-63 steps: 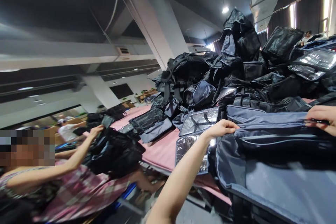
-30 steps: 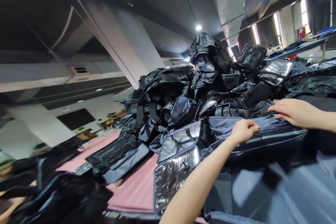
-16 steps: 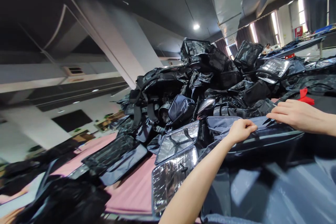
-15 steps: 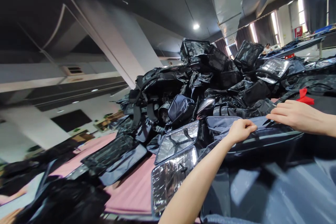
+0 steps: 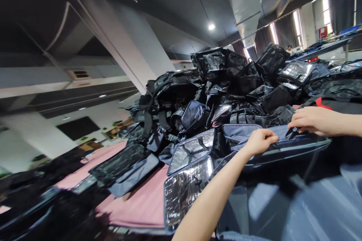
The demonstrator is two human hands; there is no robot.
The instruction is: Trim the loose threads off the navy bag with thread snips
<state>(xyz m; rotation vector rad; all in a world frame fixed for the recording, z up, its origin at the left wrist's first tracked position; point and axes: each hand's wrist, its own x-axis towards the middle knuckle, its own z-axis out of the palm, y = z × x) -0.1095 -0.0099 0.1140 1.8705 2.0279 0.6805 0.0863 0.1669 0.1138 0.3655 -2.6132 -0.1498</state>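
A large dark bag with a grey-blue lining (image 5: 279, 131) lies open before me. My left hand (image 5: 260, 141) is closed, thumb and fingertips pinched at the edge of this bag. To its right, my right hand (image 5: 316, 120) is closed over the same edge, palm down. A small dark pointed thing (image 5: 293, 131) sticks out below its fingertips; its kind is too small to make out. Behind my right hand shows a bit of red material (image 5: 321, 103). Grey-blue fabric (image 5: 325, 207) fills the lower right.
A high heap of black bags (image 5: 175, 90) rises behind the hands. Bags with silvery lining (image 5: 186, 192) lie left of my forearm on pink fabric (image 5: 135, 211). A slanting pillar (image 5: 127, 34) stands behind. A person (image 5: 289, 49) is far off near a long table (image 5: 319, 51).
My right hand has shifted slightly, and less of the red material shows behind it. My left hand keeps its pinch. The top bags on the heap and black bags at lower left have shifted.
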